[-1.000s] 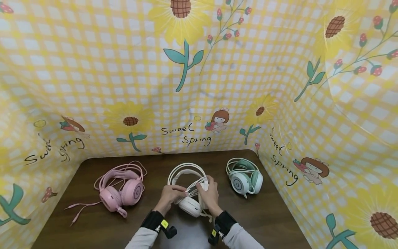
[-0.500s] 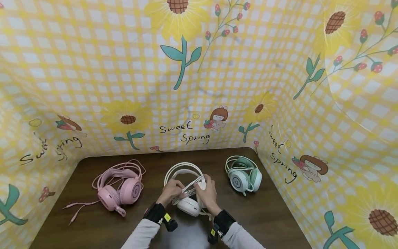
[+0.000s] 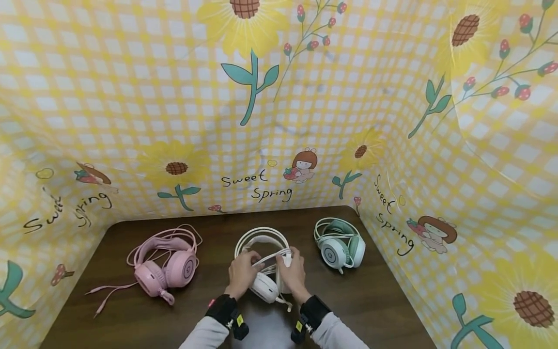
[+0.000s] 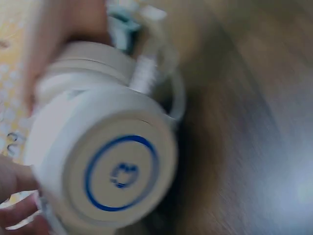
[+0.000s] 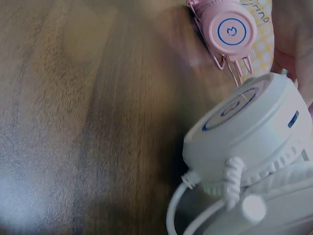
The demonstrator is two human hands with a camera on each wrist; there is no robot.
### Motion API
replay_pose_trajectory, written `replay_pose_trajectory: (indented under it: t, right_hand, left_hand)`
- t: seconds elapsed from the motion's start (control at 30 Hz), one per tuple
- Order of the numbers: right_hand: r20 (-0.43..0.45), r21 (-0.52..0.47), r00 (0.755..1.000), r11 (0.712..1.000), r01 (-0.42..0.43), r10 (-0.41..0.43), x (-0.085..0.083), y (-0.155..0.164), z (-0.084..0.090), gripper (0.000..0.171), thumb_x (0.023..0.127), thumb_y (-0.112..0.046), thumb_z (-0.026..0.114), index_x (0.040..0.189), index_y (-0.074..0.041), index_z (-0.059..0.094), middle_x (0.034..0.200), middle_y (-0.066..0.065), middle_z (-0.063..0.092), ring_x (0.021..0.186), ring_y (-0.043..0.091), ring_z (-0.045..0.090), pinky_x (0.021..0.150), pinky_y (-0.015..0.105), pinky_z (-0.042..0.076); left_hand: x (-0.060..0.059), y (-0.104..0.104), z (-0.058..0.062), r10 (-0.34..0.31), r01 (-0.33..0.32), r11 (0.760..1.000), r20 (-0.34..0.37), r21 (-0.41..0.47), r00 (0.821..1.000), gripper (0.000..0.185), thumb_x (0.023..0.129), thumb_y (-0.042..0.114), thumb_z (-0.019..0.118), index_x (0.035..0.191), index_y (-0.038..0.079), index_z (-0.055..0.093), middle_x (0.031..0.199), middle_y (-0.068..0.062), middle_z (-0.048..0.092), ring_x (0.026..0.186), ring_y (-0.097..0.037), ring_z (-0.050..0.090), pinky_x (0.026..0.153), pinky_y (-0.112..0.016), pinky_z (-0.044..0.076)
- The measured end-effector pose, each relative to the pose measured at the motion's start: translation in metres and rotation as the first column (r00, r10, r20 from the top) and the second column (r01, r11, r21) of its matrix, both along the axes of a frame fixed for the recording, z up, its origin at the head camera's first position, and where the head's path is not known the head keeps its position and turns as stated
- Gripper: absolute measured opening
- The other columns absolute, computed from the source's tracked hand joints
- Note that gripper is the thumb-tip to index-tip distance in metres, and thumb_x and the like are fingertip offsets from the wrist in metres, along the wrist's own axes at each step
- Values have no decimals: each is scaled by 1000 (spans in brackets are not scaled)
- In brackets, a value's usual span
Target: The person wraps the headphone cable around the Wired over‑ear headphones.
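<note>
white plastic over-ear headset (image 3: pixel 263 271) mid-counter, between both hands | left hand (image 3: pixel 241 274) pinches its looped white cable (image 3: pixel 272 256); right hand (image 3: pixel 293 272) curls round the ear cup | risk: loops may slip free or snag the headband | dark wooden counter (image 3: pixel 375 300)

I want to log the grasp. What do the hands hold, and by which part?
Both hands, left hand and right hand, hold the white headset: fingers pinch its bundled white cable above the ear cups.

Grey sleeves, black wrist straps with small yellow tags and black mounts beneath, on both arms
</note>
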State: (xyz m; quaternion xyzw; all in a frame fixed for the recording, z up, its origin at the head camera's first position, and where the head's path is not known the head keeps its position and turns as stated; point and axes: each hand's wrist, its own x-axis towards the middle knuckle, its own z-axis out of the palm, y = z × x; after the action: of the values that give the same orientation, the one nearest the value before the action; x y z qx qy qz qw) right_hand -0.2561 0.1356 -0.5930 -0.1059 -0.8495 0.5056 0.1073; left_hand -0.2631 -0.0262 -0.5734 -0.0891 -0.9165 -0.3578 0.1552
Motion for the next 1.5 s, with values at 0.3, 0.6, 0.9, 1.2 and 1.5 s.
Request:
replay_pose_trajectory:
  t: [0.3,0.6,0.9,1.2,1.5]
  right_hand:
    - [-13,141,991,982,-127,130,25,18,-3,69,92,-43,66,142,-2,43,128,30,45,100,52,56,82,61,47]
    - [-292,529,878,829,-182,379,61,8,3,44,86,-31,75,125,-16,62,142,21,44,121,50,41,79,63,45]
    - [-309,700,834,703,-126,458,66,2,1,36,85,-25,77,119,-19,69,117,6,62,125,53,41,86,63,47]
    - [-315,733,820,671,-111,479,63,0,-1,36,84,-24,78,118,-19,70,112,6,64,121,52,45,88,62,48]
    - [-249,754,840,641,-143,482,65,-1,-1,36,88,-29,74,123,-22,67,115,3,62,124,51,43,85,60,50]
  left_hand:
    - [3,-10,-5,-67,56,988,74,144,995,15,78,10,81,92,6,75,77,1,71,70,-16,66,67,-40,49]
    - [11,-15,-12,-16,15,978,3,210,1000,9,79,9,79,86,6,75,73,0,65,68,-19,57,62,-37,41]
    - [3,-7,-13,18,-24,973,27,231,999,9,77,5,82,79,8,74,71,1,70,65,-15,66,67,-40,47]
    - [-20,-8,11,-40,-3,992,344,123,938,19,68,6,81,87,8,77,84,-4,73,82,-27,66,74,-40,47]
    - [-33,-11,16,-162,154,986,470,56,868,21,70,2,76,91,0,73,88,-10,69,81,-26,62,71,-34,51]
